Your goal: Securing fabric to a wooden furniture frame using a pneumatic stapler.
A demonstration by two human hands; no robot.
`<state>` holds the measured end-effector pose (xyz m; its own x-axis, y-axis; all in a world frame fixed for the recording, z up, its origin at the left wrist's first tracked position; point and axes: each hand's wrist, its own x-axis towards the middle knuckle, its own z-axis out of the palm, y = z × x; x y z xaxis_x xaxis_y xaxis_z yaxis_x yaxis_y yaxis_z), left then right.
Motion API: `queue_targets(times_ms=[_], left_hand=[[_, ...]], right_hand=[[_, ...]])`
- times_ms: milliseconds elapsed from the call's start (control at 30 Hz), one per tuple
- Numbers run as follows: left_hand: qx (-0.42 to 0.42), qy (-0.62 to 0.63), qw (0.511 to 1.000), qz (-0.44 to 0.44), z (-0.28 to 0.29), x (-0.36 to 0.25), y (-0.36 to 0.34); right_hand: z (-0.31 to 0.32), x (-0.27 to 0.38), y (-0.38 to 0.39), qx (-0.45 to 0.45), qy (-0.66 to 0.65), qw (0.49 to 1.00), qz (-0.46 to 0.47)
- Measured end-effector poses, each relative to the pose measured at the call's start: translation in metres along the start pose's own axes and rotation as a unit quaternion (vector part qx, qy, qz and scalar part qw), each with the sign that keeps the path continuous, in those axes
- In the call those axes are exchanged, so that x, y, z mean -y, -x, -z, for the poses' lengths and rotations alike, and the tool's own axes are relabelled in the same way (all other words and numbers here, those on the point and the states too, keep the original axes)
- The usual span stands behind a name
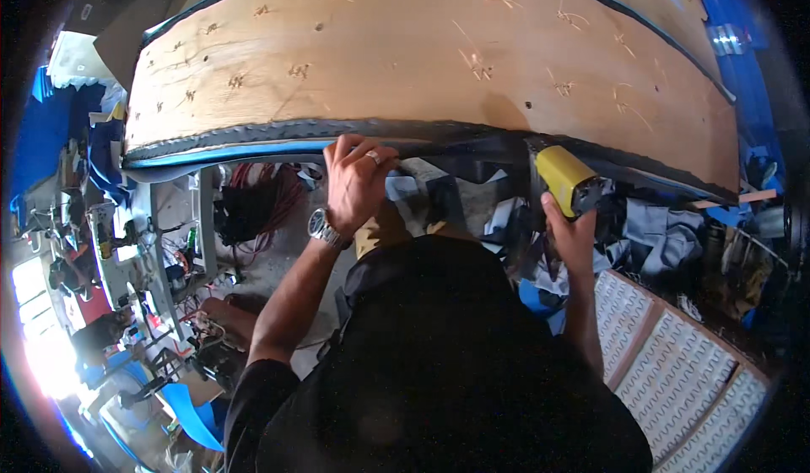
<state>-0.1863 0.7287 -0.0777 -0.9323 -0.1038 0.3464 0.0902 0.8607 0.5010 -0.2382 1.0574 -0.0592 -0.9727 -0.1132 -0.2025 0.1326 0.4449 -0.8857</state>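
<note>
A large curved plywood board (405, 43) fills the upper view, with tufts of pale strands and small holes on its face. Dark material (456, 144) is fastened along its near edge, and a blue strip (261, 148) shows at the left part of that edge. My left hand (354, 182), with a watch and ring, curls its fingers over this edge and pinches the material. My right hand (567, 232) grips a yellow staple gun (564, 173), its nose against the edge to the right of my left hand.
A metal frame workbench (173, 254) with tools stands at the left, beside coiled red hoses (261, 211). A pile of grey fabric (658, 237) lies at the right. A panel with zigzag springs (683, 363) is at lower right. Blue material (721, 13) hangs at upper right.
</note>
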Motion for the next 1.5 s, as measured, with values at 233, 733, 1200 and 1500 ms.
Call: queue_targets(times_ms=[233,733,1200,1500], left_hand=[[-0.003,0.092,0.995,-0.049,0.002,0.014,-0.04],[0.018,0.082,0.993,-0.082,-0.021,0.041,-0.054],[0.062,0.031,0.996,-0.047,0.092,0.127,0.018],[-0.045,0.052,0.997,-0.042,0.066,0.145,-0.025]], right_hand=[[-0.01,0.02,0.006,-0.047,0.055,0.997,0.034],[-0.125,0.073,0.011,0.03,0.098,0.993,0.06],[-0.136,0.08,0.017,-0.012,0.056,0.997,-0.046],[-0.174,0.112,0.032,-0.014,0.03,0.999,-0.015]])
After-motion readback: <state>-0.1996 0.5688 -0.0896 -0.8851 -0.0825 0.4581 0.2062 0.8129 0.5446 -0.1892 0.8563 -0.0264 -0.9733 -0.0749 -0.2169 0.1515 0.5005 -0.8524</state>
